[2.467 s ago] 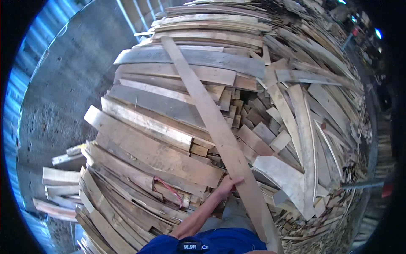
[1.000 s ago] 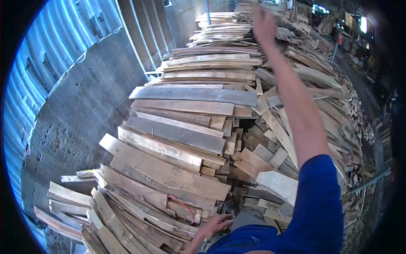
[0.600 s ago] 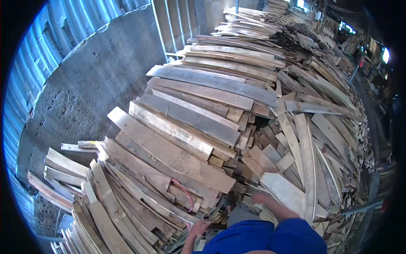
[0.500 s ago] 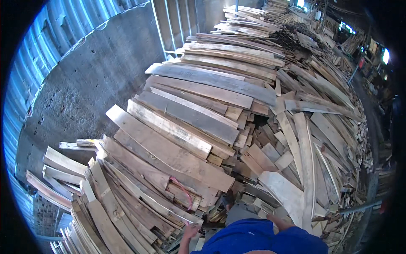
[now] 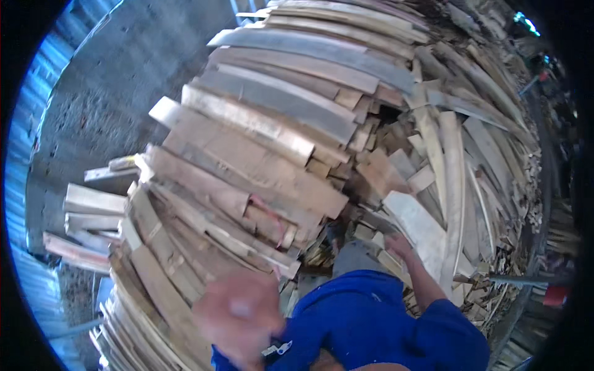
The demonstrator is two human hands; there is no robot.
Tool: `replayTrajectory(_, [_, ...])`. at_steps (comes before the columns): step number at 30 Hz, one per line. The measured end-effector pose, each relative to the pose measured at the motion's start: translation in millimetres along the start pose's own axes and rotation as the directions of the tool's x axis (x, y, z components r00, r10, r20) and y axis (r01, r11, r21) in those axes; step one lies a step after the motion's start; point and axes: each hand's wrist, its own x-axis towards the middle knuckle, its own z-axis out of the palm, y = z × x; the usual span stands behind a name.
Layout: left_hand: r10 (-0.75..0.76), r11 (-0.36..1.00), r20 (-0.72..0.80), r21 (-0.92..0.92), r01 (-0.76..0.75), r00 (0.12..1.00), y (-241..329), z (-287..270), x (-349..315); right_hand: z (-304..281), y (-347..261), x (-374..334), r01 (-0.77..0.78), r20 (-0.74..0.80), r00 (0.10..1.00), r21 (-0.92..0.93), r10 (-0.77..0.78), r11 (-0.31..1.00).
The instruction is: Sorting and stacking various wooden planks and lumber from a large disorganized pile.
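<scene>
My left hand [image 5: 241, 312] is raised close in front of me at the lower left, above the stacked boards. Motion smears its fingers, so I cannot tell what shape they make or whether anything is in them. Lower right of centre, my right hand [image 5: 401, 248] hangs beside my body with fingers loosely stretched and nothing visible in them. Nearest to it is a wide pale board [image 5: 417, 229]. A brown plank [image 5: 260, 167] lies across the pile ahead, and a pink-red strap [image 5: 272, 216] lies among the boards nearer me.
A concrete wall [image 5: 136, 80] and blue corrugated sheeting [image 5: 25, 154] border the left side. Long curved-looking slats [image 5: 455, 185] slant over the right side of the pile. A metal bar [image 5: 520, 280] with a red part juts in at right. Loose offcuts surround my legs.
My left hand has come up from the board ends toward me and blurred. My right arm now shows further out at my side. The view has tilted downward, shifting the pile up.
</scene>
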Motion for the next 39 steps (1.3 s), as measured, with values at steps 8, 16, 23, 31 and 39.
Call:
replayTrajectory(8, [0.194,0.977,0.342,-0.157,-0.147,0.919,49.3,-0.5,18.8,60.8,-128.5,27.0,0.051,0.163,0.985,0.007,-0.052,0.999])
replayTrajectory(16, [0.221,0.959,0.454,-0.26,-0.109,0.863,10.7,-39.4,10.7,73.0,-126.2,45.5,0.006,0.338,0.936,-0.282,0.094,0.959])
replayTrajectory(23, [-0.663,0.709,-0.292,0.049,0.703,0.689,-178.0,-62.0,-31.0,9.2,-238.9,200.9,0.274,-0.159,0.9,-0.516,-0.406,0.812])
replayTrajectory(31, [-0.834,0.311,-0.453,0.088,0.946,0.316,-296.8,-80.7,-154.4,-36.2,-380.3,356.5,0.227,-0.15,0.819,-0.802,-0.554,0.553])
replayTrajectory(39, [-0.838,0.282,-0.505,-0.083,0.956,0.204,-338.2,-93.4,-204.2,-59.4,-394.5,415.9,0.404,0.137,0.898,-0.635,-0.419,0.658])
